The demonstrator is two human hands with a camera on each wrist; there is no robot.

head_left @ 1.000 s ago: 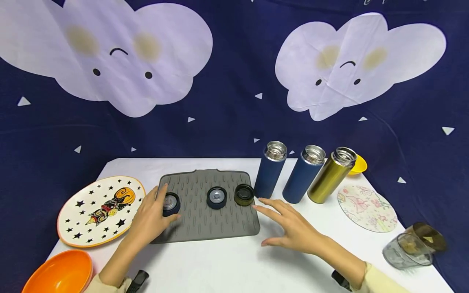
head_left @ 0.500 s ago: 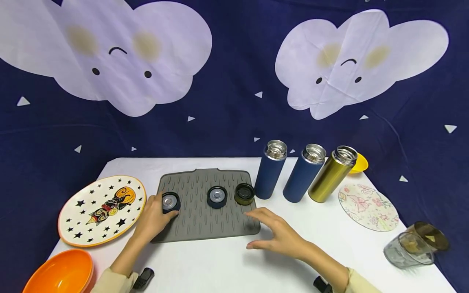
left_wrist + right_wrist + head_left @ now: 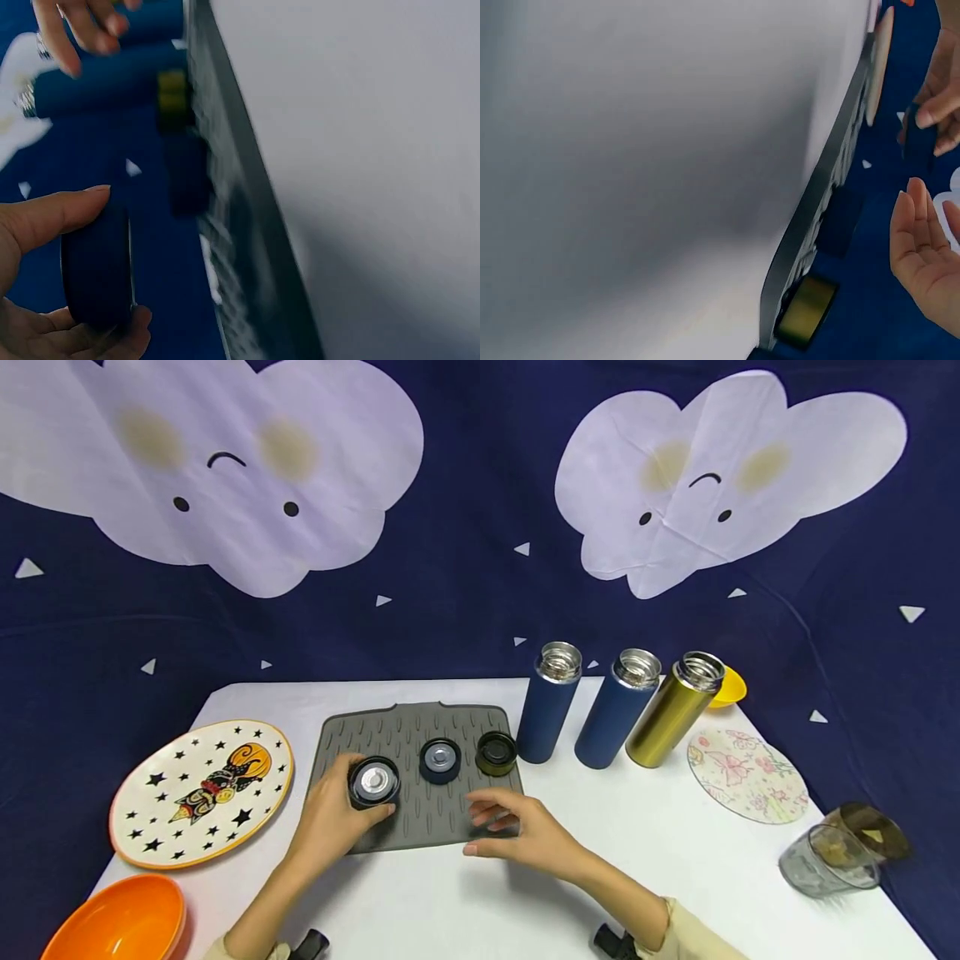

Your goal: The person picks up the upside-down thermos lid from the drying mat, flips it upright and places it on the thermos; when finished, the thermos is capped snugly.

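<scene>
My left hand (image 3: 330, 818) pinches a dark blue bottle lid (image 3: 375, 782) between thumb and fingers, its pale inner side facing up. In the left wrist view the lid (image 3: 99, 266) is lifted clear of the mat. My right hand (image 3: 528, 837) hovers by the near right part of the grey mat (image 3: 420, 818), fingers loosely bent and holding nothing. Another blue lid (image 3: 440, 761) and an olive-gold lid (image 3: 496, 753) lie on the mat. Behind and to the right stand two blue bottles (image 3: 546, 714) (image 3: 611, 718) and a gold bottle (image 3: 670, 718), all with uncovered steel mouths.
On the left are a star-patterned plate (image 3: 157, 777) and an orange bowl (image 3: 127, 918). To the right lie a round floral mat (image 3: 750, 777), glasses (image 3: 825, 864) near the table edge and a yellow bowl (image 3: 731, 689) behind the gold bottle. A dark cloud-printed cloth (image 3: 480, 527) hangs behind.
My left hand has taken hold of the left blue lid, raised it and brought it a little right. My right hand has moved left, away from the gold lid, towards the left hand.
</scene>
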